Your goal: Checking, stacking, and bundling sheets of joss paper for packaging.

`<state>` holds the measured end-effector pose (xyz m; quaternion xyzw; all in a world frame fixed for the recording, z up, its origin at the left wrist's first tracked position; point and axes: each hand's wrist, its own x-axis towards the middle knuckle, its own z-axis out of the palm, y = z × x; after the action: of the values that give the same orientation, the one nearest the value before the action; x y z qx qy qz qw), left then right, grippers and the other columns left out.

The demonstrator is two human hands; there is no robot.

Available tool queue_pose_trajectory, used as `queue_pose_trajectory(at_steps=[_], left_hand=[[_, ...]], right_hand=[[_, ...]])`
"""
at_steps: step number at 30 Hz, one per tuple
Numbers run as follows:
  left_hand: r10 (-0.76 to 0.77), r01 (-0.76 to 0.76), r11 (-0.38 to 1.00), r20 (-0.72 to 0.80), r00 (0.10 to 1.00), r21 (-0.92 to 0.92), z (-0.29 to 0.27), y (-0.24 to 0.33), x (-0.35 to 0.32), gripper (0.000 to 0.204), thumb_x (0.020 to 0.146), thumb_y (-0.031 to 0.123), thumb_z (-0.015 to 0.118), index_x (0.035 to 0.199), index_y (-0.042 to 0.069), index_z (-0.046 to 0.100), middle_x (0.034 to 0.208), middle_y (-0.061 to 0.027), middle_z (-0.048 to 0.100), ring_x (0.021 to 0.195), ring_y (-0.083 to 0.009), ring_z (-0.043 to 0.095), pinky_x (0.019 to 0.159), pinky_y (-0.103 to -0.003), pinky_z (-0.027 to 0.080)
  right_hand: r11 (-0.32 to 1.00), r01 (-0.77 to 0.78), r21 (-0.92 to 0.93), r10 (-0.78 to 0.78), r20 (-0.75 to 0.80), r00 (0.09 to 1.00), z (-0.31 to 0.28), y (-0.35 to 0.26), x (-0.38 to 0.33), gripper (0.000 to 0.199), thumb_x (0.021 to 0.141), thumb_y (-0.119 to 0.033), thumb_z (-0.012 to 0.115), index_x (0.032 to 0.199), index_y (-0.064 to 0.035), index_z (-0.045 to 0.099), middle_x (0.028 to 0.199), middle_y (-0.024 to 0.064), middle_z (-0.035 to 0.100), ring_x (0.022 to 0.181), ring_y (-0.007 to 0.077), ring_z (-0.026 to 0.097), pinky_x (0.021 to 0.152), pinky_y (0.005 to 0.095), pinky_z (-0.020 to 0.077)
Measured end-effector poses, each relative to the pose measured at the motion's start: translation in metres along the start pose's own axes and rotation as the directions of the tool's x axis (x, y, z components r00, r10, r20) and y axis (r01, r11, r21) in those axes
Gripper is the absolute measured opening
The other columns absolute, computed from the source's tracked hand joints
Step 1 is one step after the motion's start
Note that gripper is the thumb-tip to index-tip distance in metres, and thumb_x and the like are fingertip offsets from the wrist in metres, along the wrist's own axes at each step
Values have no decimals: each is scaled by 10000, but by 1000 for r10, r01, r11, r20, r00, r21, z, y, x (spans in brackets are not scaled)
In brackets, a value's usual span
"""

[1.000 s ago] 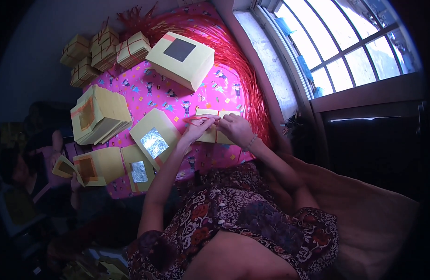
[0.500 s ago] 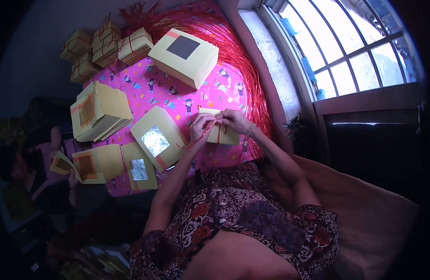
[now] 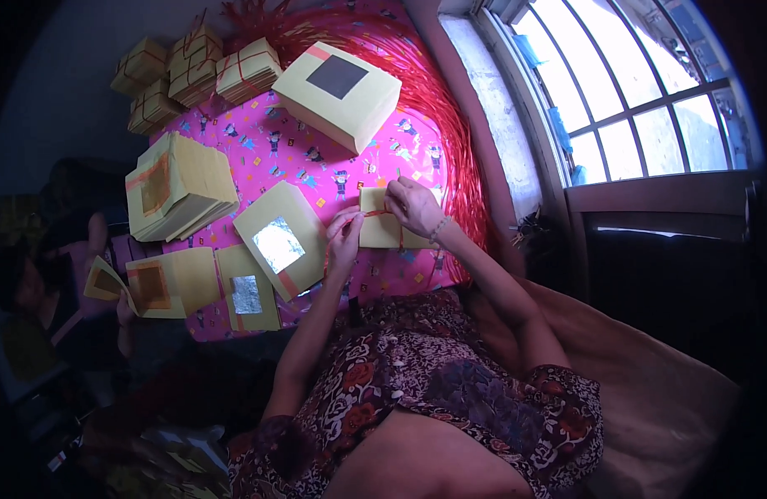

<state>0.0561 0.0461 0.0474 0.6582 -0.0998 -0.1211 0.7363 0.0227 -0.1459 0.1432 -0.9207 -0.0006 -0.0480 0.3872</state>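
A small bundle of yellow paper point(image 3: 382, 236) lies on the pink table cover, with thin red string point(image 3: 376, 214) across its top. My left hand point(image 3: 346, 235) is closed at the bundle's left edge, fingertips pinching one end of the string. Over the bundle's upper right part, my right hand point(image 3: 414, 207) is bent with its fingers together on the string; its fingertips are partly hidden. Just left of my left hand rests a yellow paper stack point(image 3: 304, 209) with a shiny silver square on it.
A large yellow stack with a dark square point(image 3: 337, 76) stands farther back. Red strands point(image 3: 462, 179) run along the table's right edge. Tied bundles point(image 3: 249, 70) sit at the back left, near a leaning stack point(image 3: 209, 187). On the left another person's hand point(image 3: 126, 311) holds yellow sheets.
My hands have moved apart: the left toward the bundle's left edge, the right up and across its top. The string now stretches flatter over the bundle.
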Motion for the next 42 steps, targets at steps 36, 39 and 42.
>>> queue_pose_trajectory(at_steps=[36, 39, 42], left_hand=[[-159, 180, 955, 106, 982, -237, 14, 18, 20, 156, 981, 135, 500, 1006, 2, 578, 967, -110, 669, 887, -120, 624, 824, -252, 497], [-221, 264, 914, 167, 961, -308, 9, 14, 25, 126, 989, 143, 481, 984, 25, 524, 900, -97, 659, 834, -129, 631, 802, -258, 501], [-115, 178, 960, 274, 955, -217, 10, 14, 39, 117, 982, 127, 491, 922, 33, 525, 748, -34, 592, 745, -103, 606, 733, -244, 496]], right_hand=[[963, 122, -239, -117, 36, 992, 21, 39, -12, 116, 827, -158, 614, 897, -141, 523, 834, 14, 646, 797, 222, 514, 777, 375, 344], [969, 128, -209, -126, 22, 992, 19, 37, -13, 113, 830, -161, 612, 900, -136, 527, 818, 20, 639, 795, 223, 516, 780, 376, 342], [979, 112, -171, -114, 1, 994, 18, 35, -8, 103, 835, -159, 607, 900, -122, 536, 793, 33, 626, 786, 230, 523, 774, 377, 350]])
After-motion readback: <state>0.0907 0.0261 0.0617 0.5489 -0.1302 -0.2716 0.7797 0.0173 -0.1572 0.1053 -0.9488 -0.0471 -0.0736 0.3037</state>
